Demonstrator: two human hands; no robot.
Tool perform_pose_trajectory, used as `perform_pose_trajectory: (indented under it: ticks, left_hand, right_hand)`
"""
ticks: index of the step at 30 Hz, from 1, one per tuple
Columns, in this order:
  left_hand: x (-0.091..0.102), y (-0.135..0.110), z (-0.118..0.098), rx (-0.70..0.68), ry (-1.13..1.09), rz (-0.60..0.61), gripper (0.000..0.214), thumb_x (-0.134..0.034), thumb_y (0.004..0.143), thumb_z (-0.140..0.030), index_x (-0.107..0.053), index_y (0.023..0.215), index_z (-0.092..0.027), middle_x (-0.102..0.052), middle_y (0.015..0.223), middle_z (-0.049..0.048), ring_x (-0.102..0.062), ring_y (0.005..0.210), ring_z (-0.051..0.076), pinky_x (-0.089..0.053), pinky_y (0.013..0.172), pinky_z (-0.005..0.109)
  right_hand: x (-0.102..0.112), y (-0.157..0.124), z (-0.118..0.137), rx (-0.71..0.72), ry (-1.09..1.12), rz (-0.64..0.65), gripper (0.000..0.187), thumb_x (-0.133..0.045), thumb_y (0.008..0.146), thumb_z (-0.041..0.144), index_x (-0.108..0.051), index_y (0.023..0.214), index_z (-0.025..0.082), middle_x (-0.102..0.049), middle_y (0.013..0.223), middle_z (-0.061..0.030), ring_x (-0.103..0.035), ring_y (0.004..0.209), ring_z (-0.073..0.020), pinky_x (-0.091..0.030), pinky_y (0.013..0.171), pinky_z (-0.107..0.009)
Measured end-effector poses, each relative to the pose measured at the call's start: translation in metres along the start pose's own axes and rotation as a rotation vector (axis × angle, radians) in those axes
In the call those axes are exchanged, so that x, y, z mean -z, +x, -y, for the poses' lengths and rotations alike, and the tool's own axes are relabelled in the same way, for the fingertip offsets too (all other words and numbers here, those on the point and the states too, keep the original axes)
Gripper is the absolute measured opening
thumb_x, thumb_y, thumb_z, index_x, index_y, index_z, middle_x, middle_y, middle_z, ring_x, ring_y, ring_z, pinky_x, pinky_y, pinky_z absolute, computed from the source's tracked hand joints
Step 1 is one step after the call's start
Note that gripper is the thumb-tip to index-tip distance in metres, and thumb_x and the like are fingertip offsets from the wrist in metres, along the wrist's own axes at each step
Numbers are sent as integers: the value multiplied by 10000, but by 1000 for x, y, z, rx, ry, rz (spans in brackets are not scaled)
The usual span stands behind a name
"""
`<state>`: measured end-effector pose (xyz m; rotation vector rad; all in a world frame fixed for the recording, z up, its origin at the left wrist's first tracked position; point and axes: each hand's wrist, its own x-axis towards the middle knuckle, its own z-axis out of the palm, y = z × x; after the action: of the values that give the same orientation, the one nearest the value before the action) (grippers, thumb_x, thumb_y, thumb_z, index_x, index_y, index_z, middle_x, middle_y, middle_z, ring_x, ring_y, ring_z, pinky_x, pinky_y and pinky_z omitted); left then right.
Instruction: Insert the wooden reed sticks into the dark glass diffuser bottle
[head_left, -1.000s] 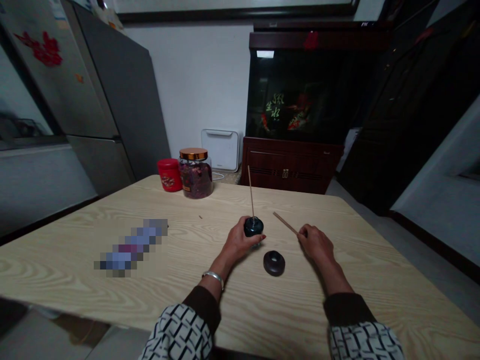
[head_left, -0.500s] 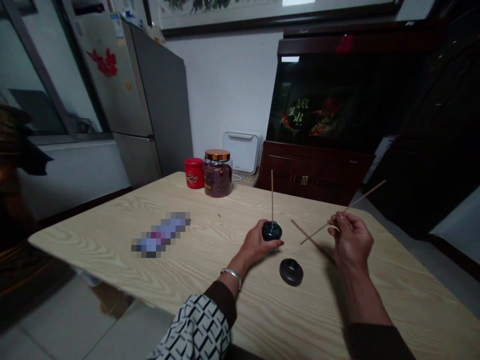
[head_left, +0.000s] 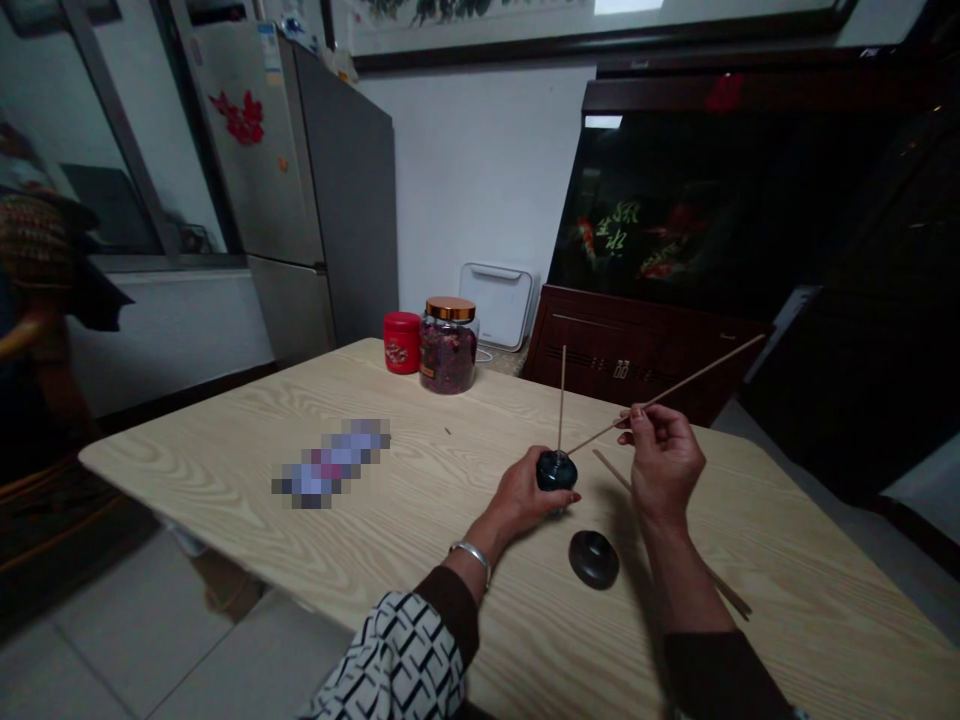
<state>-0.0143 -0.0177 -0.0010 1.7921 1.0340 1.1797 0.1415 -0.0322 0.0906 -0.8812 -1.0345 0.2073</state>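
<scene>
My left hand (head_left: 525,497) is wrapped round a small dark round holder (head_left: 556,470) that stands on the wooden table (head_left: 420,500). One thin stick (head_left: 562,398) rises upright from the holder. My right hand (head_left: 664,460) pinches a second long thin stick (head_left: 697,374) above the table; it slants up to the right, and its lower end points at the holder. A third stick (head_left: 611,468) lies flat on the table behind my right hand. A dark ring-shaped piece (head_left: 593,558) rests on the table just in front of the holder.
A glass jar with a copper lid (head_left: 448,344) and a red tin (head_left: 402,342) stand at the table's far edge. A blurred flat object (head_left: 334,463) lies to the left. A grey fridge (head_left: 300,190), a white box (head_left: 499,291) and a dark fish tank cabinet (head_left: 660,260) stand behind.
My right hand picked a stick up off the table, raised it and moved its lower end toward the holder. The left hand stayed on the holder. The camera swung left.
</scene>
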Motion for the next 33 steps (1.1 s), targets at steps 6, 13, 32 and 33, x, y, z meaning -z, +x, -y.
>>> perform_pose_trajectory:
  ticks: [6,13,32,33]
  left_hand:
    - [1,0,-2,10,-15,0,652,-837,603,-463,-576,1137,-197,-664,951,47,-601,843,197,-470,732,278]
    - [1,2,-2,17,-16,20,623,-828,618,-410,-567,1143,-198,-666,948,38,-606,849,200,-470,750,287]
    - [0,1,-5,19,-51,36,597,-810,656,-382,-564,1161,-178,-669,972,55,-628,892,209,-496,805,325]
    - [0,1,-6,17,-54,36,590,-808,657,-377,-567,1157,-176,-668,973,56,-627,893,209,-497,806,326]
  right_hand:
    - [-4,-10,-1,-17,-80,142,232,-653,833,389,-612,914,175,-650,799,-12,-611,687,-132,-500,588,-248]
    - [-8,-28,-16,-132,-219,413,282,-600,849,456,-632,906,182,-676,812,-29,-636,735,-159,-489,671,-270]
    - [110,-1,-58,-415,-1404,654,144,-548,805,291,-685,803,245,-718,939,-69,-652,844,-224,-379,606,-289]
    - [109,-1,-57,-414,-1403,652,147,-540,810,283,-681,804,243,-719,938,-71,-652,835,-223,-379,604,-289]
